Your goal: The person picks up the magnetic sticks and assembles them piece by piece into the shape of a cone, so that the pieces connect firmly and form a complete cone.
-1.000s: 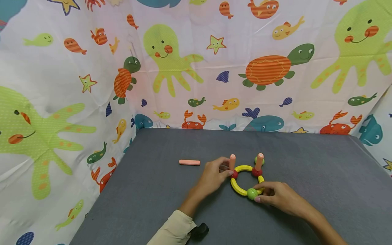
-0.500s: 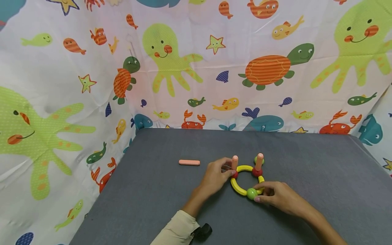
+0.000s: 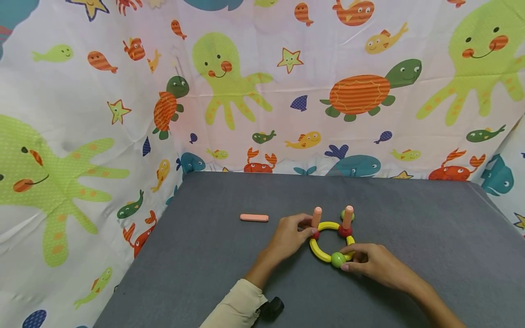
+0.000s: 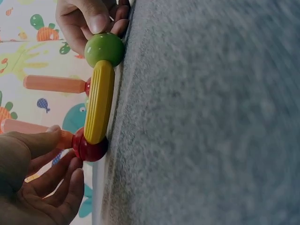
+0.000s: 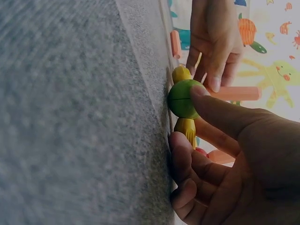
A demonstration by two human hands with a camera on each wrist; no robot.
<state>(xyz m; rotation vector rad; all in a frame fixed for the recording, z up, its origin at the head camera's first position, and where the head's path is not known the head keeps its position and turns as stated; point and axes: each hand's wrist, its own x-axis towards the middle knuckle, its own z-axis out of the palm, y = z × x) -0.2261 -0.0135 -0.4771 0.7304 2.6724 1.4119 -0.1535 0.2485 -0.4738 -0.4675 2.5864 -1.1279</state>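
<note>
A ring of yellow curved rods joined by red and green balls lies on the table. At its left my left hand pinches a salmon-coloured stick low down, just above the red ball it stands in; the stick leans slightly. My right hand grips the ring's near side, with the thumb on the green ball and fingers by the yellow rod beside it. A second salmon stick rises from another red ball at the ring's far right.
A loose salmon stick lies on the grey table, left of the ring. Behind the second upright stick, a green ball is partly hidden. A patterned sea-animal cloth hangs along the back and left.
My left hand has shifted slightly to the right, and the top of the stick it pinches has moved right too. My right hand and the ring stay practically still.
</note>
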